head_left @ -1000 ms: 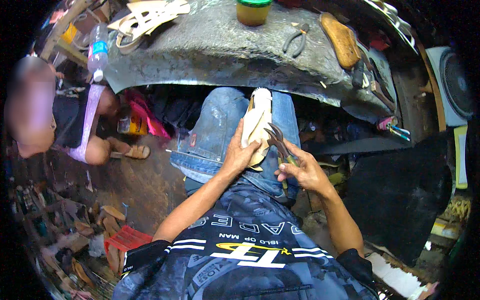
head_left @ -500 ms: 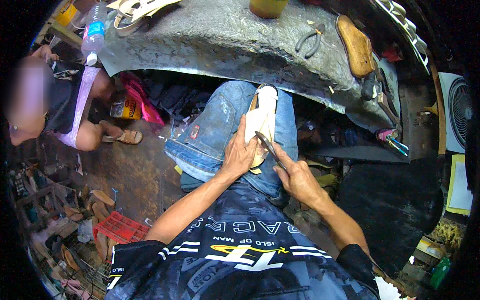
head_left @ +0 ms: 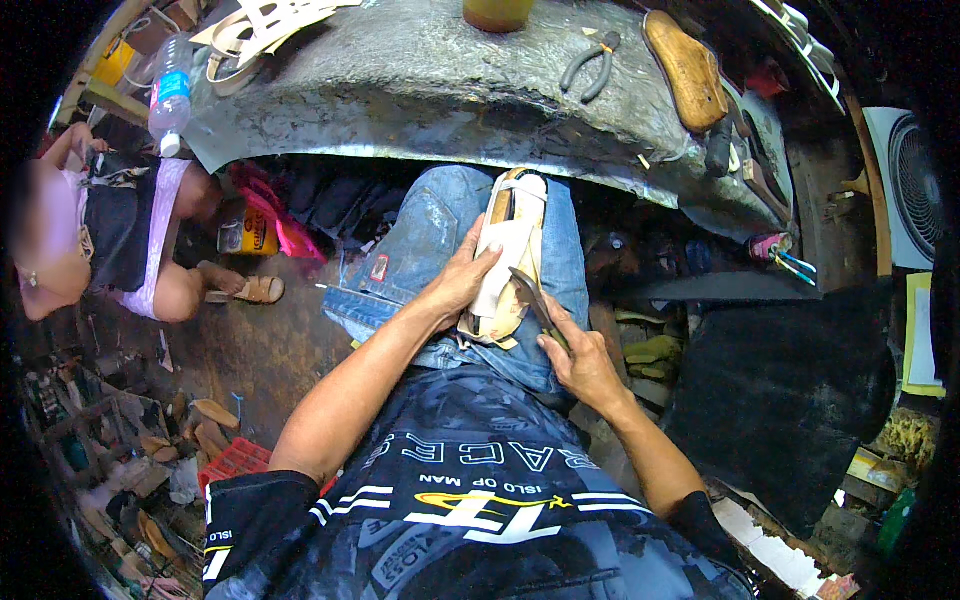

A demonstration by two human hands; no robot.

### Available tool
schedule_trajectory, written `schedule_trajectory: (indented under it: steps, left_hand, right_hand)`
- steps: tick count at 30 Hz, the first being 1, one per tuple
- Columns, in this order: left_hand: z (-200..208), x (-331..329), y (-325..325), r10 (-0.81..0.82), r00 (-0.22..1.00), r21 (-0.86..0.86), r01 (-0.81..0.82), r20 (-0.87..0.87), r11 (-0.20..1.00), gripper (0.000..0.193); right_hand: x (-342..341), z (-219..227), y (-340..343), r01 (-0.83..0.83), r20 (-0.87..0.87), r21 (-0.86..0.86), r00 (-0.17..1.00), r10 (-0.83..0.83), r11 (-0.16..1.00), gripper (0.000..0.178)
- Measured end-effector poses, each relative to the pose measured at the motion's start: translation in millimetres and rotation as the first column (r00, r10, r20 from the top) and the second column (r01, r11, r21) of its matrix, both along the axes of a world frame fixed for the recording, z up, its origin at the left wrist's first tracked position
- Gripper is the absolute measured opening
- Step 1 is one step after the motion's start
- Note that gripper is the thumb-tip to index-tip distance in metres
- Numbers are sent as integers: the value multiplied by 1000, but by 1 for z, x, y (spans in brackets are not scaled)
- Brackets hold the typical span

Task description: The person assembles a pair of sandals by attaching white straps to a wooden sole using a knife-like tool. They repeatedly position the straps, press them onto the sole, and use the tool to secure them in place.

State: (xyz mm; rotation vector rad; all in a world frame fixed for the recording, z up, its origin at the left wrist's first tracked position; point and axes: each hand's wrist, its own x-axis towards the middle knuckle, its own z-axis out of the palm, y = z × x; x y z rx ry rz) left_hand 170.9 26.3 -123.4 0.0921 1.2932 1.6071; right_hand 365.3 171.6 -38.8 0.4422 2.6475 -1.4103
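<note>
On my denim lap (head_left: 432,222): pale shoe (head_left: 519,220), long axis running away from me, far end leaning slightly right. My left grip (head_left: 461,279) is nearer, clasped against its left side; right grip (head_left: 588,362), down and right of it, wrapped round pincers (head_left: 538,304), their head over the shoe's right edge, bite unclear. Versus half a second ago: left grip farther up, near end uncovered.

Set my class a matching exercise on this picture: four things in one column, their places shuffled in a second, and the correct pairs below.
1. Cream shoe
2. Pincers
3. Grey-handled pliers
4. Plastic bottle

A. Beside the brown shoe last
B. In the right hand
C. At the left end of the bench
D. Held by the left hand

Pairs: 1-D, 2-B, 3-A, 4-C
</note>
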Motion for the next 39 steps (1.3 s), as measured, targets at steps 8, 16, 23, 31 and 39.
schedule_trajectory:
  steps: [8,16,23,31,39]
  left_hand:
    - [-1,-8,-8,-41,929,174,-25,367,984,77]
    - [-4,-11,5,-152,916,-183,88,-372,979,99]
    - [-13,-15,14,-131,839,-130,72,-528,989,78]
    - [4,-22,8,-137,904,36,165,-405,986,72]
    - [16,19,-27,91,966,208,-143,243,968,70]
  right_hand:
    - [3,-8,3,-43,-55,28,997,45,999,64]
    - [-11,43,14,-112,195,52,976,100,992,66]
    - [-45,71,20,68,-250,50,967,-53,996,76]
    - [-87,-18,38,100,-225,114,972,-73,988,69]
    - [-51,40,47,158,329,-336,943,-41,929,69]
